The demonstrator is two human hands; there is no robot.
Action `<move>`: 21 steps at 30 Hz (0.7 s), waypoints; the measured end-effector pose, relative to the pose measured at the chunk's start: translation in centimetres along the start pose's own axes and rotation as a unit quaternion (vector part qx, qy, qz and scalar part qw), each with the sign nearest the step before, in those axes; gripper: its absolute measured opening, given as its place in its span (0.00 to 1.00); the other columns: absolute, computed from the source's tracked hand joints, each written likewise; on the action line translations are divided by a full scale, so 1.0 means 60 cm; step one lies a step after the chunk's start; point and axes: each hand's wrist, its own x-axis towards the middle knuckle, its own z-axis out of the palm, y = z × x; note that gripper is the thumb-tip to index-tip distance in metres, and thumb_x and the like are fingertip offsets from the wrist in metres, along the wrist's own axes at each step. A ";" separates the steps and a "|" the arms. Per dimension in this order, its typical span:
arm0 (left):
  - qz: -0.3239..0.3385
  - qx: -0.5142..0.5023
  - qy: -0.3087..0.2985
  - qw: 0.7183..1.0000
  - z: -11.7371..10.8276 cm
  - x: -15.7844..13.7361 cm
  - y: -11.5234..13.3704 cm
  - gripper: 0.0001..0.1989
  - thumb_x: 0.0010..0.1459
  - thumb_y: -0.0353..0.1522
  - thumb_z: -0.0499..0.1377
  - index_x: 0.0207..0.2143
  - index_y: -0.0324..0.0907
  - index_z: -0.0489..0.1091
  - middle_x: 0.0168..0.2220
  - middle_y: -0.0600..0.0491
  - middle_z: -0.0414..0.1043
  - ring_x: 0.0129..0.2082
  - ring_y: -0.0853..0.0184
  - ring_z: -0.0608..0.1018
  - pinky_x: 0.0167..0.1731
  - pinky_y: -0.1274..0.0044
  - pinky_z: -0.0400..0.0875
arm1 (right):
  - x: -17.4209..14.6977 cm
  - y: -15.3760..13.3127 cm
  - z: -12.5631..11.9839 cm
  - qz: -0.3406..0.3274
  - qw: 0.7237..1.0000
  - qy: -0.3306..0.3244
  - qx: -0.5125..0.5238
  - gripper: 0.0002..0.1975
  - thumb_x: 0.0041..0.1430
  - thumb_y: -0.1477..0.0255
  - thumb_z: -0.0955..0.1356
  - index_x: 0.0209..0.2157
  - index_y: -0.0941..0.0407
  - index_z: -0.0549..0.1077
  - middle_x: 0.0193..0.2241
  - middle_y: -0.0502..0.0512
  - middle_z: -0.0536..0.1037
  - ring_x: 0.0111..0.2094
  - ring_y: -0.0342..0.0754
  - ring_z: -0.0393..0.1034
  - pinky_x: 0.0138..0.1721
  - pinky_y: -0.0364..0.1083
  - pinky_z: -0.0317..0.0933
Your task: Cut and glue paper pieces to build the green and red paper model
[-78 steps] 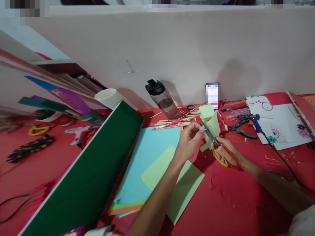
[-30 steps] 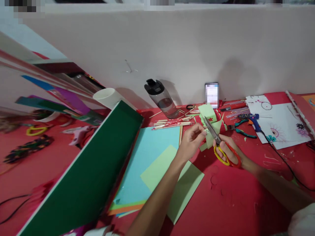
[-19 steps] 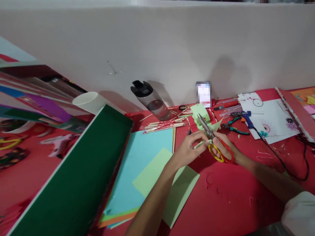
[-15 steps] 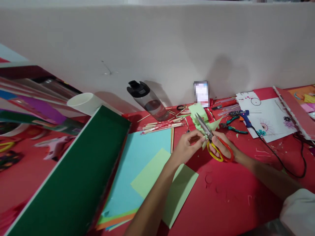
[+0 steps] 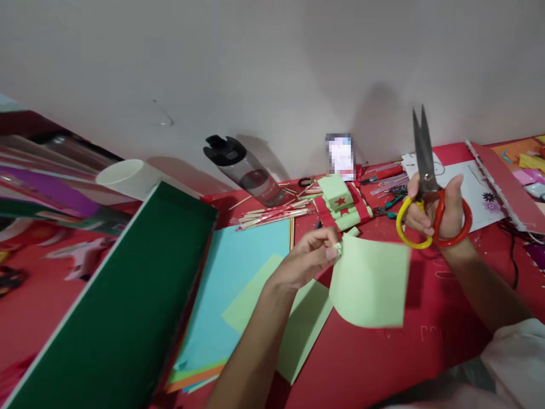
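The fingertips of my left hand (image 5: 309, 258) pinch a small crumpled bit of light green paper (image 5: 338, 249). Right beside them a larger light green sheet (image 5: 372, 284) curves over the red table; whether it joins the pinched bit I cannot tell. Off to the right, my right hand (image 5: 445, 213) grips scissors (image 5: 424, 170) by their yellow and red handles, the blades pointing up and slightly parted. Beyond the left fingers sits a small model of green and red paper (image 5: 338, 199) with a red star. A short green paper roll (image 5: 351, 233) lies before it.
A dark green panel (image 5: 114, 295) slants along the left, by blue paper (image 5: 234, 250). Thin sticks (image 5: 276, 213), a water bottle (image 5: 244, 170) and a propped phone (image 5: 340, 156) stand or lie along the wall. Pliers (image 5: 389, 209) and patterned white sheets (image 5: 481, 199) are at the right.
My right hand has moved right and up with the scissors, away from my left hand. The light green sheet now spreads out below and right of my left fingers. The view has shifted slightly.
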 end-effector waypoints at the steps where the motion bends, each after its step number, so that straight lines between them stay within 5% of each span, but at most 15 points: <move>1: -0.019 0.039 -0.016 0.999 0.005 0.006 -0.008 0.21 0.54 0.46 0.71 0.26 0.42 0.68 0.23 0.58 0.65 0.23 0.72 0.67 0.26 0.78 0.63 | 0.003 -0.010 -0.008 -0.005 1.000 0.020 -0.009 0.30 0.65 0.37 0.63 0.38 0.51 0.68 0.14 0.38 0.59 0.10 0.37 0.45 0.13 0.39 0.43; 6: -0.065 0.284 -0.055 0.955 0.033 0.045 -0.069 0.14 0.61 0.43 0.63 0.30 0.42 0.70 0.32 0.53 0.74 0.33 0.65 0.75 0.35 0.75 0.68 | 0.003 -0.022 -0.036 0.045 0.996 0.031 -0.069 0.30 0.66 0.38 0.64 0.39 0.53 0.69 0.16 0.40 0.63 0.11 0.38 0.51 0.13 0.40 0.47; 11: -0.078 0.440 -0.033 0.894 0.049 0.055 -0.101 0.11 0.64 0.41 0.58 0.33 0.44 0.71 0.29 0.54 0.72 0.29 0.65 0.72 0.30 0.75 0.65 | -0.037 -0.004 -0.026 0.053 0.992 0.006 -0.114 0.25 0.69 0.44 0.67 0.45 0.53 0.71 0.22 0.43 0.67 0.17 0.40 0.59 0.18 0.40 0.55; 15: -0.040 0.447 -0.002 0.894 0.057 0.051 -0.081 0.10 0.65 0.40 0.59 0.38 0.45 0.74 0.35 0.52 0.77 0.32 0.63 0.76 0.32 0.75 0.68 | -0.072 0.031 -0.022 0.107 0.987 -0.004 -0.118 0.26 0.66 0.44 0.70 0.46 0.53 0.70 0.24 0.43 0.68 0.19 0.40 0.60 0.19 0.40 0.56; 21: 0.021 0.388 0.032 0.921 0.099 0.056 -0.052 0.12 0.69 0.41 0.55 0.38 0.44 0.72 0.38 0.49 0.78 0.37 0.61 0.78 0.37 0.73 0.71 | -0.087 0.099 -0.042 0.125 0.973 0.108 -0.161 0.21 0.58 0.57 0.77 0.44 0.52 0.68 0.26 0.44 0.74 0.22 0.42 0.66 0.22 0.41 0.61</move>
